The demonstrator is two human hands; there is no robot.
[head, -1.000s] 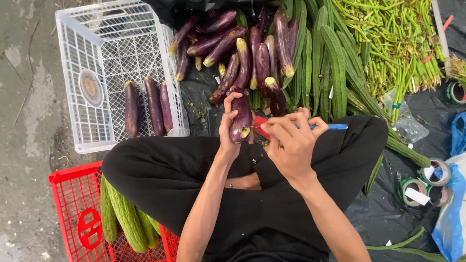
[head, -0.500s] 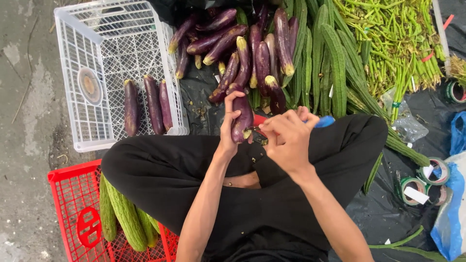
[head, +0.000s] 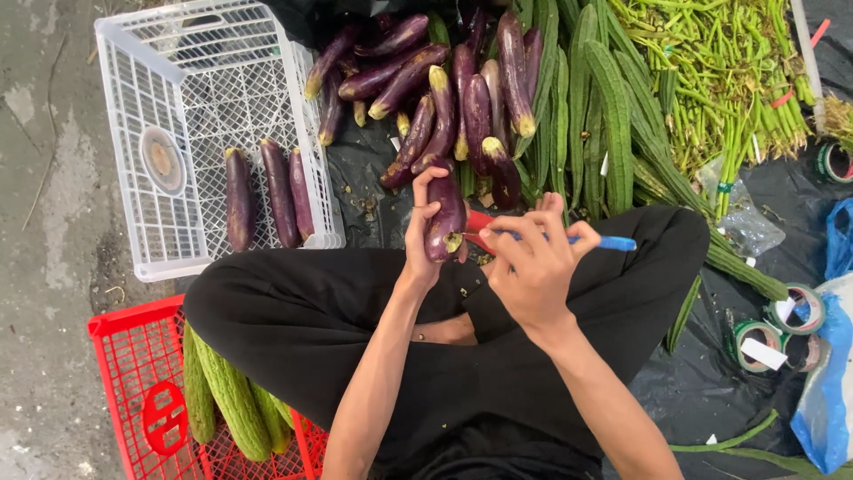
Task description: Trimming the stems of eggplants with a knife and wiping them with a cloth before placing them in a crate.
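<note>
My left hand (head: 421,227) grips a purple eggplant (head: 447,218) held upright over my lap, its cut stem end pointing down. My right hand (head: 530,265) holds a blue-handled knife (head: 613,242) whose red blade part (head: 478,220) touches the eggplant's stem end. Just beyond my hands lies a pile of purple eggplants (head: 444,80) on black sheeting. A white plastic crate (head: 142,178) at the left holds three eggplants (head: 267,191).
A red crate (head: 124,373) with green bitter gourds (head: 233,400) stands by my left knee. Long ridged gourds (head: 604,116) and bundled green stalks (head: 720,80) lie to the right. Tape rolls (head: 773,333) and blue bags (head: 831,391) sit at the right edge.
My right hand pulled in toward the eggplant and came back out, so the blue knife handle shows again. The eggplant stays in my left hand, slightly turned.
</note>
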